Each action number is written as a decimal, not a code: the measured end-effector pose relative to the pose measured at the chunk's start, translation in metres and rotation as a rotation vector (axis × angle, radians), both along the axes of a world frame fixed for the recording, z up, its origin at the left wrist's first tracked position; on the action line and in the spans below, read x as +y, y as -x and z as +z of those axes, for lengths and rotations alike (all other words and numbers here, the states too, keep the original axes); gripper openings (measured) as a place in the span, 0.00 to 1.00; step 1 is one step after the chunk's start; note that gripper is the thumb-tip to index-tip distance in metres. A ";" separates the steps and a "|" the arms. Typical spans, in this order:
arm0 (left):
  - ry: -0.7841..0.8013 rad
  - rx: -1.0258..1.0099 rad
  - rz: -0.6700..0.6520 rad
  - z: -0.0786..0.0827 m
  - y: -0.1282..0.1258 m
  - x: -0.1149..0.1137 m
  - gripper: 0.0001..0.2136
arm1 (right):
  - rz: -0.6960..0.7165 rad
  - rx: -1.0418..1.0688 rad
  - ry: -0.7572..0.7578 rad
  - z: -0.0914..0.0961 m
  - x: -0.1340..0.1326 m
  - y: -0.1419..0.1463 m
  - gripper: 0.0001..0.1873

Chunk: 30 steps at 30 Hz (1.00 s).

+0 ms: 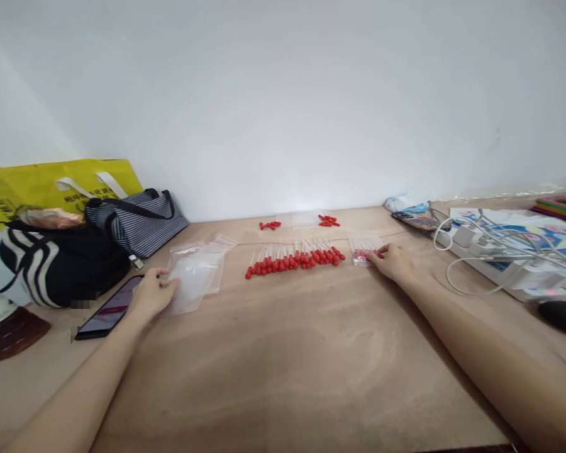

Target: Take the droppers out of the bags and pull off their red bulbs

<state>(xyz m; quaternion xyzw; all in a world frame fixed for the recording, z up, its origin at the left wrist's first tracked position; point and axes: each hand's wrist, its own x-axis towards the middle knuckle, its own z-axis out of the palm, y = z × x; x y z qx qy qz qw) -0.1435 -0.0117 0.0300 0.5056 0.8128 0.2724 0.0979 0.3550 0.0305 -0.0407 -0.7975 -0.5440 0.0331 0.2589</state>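
Note:
My left hand point(151, 290) rests on a stack of clear plastic bags point(195, 272) at the left of the table, fingers pinched on the edge of the top bag. My right hand point(393, 261) lies at the right end of a row of red-bulbed droppers point(295, 257), fingers closed on a small clear bag of droppers point(364, 250). Two small clusters of red droppers point(329, 220) lie farther back near the wall.
A phone point(109, 309) lies beside my left hand. Black, striped and yellow bags point(136, 217) crowd the left. A power strip with white cables point(488, 248), papers and a black mouse point(563, 314) fill the right. The wooden table point(283, 365) runs to the wall.

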 end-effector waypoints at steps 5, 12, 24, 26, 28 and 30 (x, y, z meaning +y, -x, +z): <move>-0.032 0.512 -0.076 -0.005 -0.012 -0.007 0.21 | -0.095 0.287 0.031 0.002 0.009 -0.009 0.30; -0.437 0.641 -0.356 -0.013 -0.041 -0.011 0.14 | -0.093 0.564 -0.015 0.001 0.010 -0.014 0.10; -0.684 0.395 -0.945 -0.034 -0.113 -0.044 0.06 | 0.680 1.331 -0.081 0.040 -0.044 0.034 0.21; -0.715 0.307 -0.920 -0.034 -0.120 -0.045 0.07 | 0.841 1.256 0.143 0.035 -0.057 0.065 0.23; -0.743 0.191 -0.871 -0.033 -0.125 -0.045 0.06 | 0.973 1.208 0.310 0.029 -0.065 0.093 0.22; -0.738 0.088 -0.855 -0.032 -0.131 -0.045 0.04 | 1.064 1.162 0.426 0.025 -0.069 0.115 0.23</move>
